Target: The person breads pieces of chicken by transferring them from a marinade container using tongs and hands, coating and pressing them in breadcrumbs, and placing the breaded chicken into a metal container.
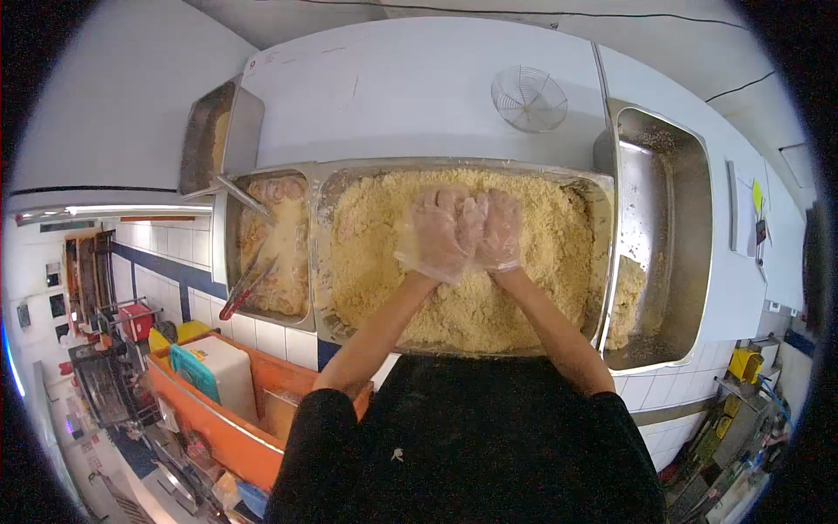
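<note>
Both my hands wear clear plastic gloves and press side by side into a bed of pale yellow breading crumbs [375, 288]. The crumbs fill a wide steel tray [467, 163]. My left hand [439, 231] lies palm down with its fingers pointing away from me. Touching it at the thumb side, my right hand [499, 229] lies flat in the same way. Whatever is beneath the palms is hidden. To the left, a smaller steel pan [312, 227] holds pale, wet-looking pieces [279, 192] and tongs with red handles [236, 301].
At the right stands a deep steel pan [668, 341] with a clump of crumbs [627, 293]. A round wire strainer [530, 99] lies on the white surface behind the tray. Another steel container [244, 127] sits at the back left. Below left is an orange bin [209, 410] holding a white box [223, 371].
</note>
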Action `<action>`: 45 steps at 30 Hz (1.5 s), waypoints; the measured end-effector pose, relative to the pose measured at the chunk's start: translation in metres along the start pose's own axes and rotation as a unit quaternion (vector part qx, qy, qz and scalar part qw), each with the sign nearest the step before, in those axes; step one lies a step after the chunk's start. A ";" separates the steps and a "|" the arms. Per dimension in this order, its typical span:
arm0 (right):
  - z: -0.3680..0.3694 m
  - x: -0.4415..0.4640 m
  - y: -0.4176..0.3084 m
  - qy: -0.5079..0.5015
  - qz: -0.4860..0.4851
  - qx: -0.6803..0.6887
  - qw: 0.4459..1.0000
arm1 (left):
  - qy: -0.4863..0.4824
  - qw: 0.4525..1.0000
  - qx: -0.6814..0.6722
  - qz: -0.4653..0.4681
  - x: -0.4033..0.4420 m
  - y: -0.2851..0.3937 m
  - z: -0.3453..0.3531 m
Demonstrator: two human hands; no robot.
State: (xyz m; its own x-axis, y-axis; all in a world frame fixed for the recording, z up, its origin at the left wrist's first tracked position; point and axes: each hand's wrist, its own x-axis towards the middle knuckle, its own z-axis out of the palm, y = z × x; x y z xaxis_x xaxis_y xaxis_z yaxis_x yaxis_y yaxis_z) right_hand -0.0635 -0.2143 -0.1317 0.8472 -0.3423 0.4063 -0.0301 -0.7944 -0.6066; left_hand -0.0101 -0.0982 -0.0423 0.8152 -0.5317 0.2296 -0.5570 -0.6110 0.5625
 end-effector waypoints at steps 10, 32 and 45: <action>-0.094 0.020 -0.011 -0.204 0.083 -0.055 0.974 | -0.037 0.981 0.065 -0.180 -0.020 -0.020 -0.037; -0.198 0.084 -0.033 -0.374 -0.176 -0.124 0.902 | 0.020 0.961 0.050 0.270 -0.005 -0.088 -0.017; -0.208 0.111 -0.042 -0.358 -0.146 0.021 0.922 | -0.077 0.721 -0.646 -0.238 -0.001 0.054 0.017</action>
State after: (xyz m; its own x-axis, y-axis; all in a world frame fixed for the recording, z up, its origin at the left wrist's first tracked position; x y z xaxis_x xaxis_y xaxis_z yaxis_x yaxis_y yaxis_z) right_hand -0.0788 -0.3232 0.0815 0.9494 0.3141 0.0094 0.2622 -0.7755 -0.5743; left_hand -0.0434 -0.1410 -0.0260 0.7829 -0.5612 -0.2686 0.4741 0.2585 0.8417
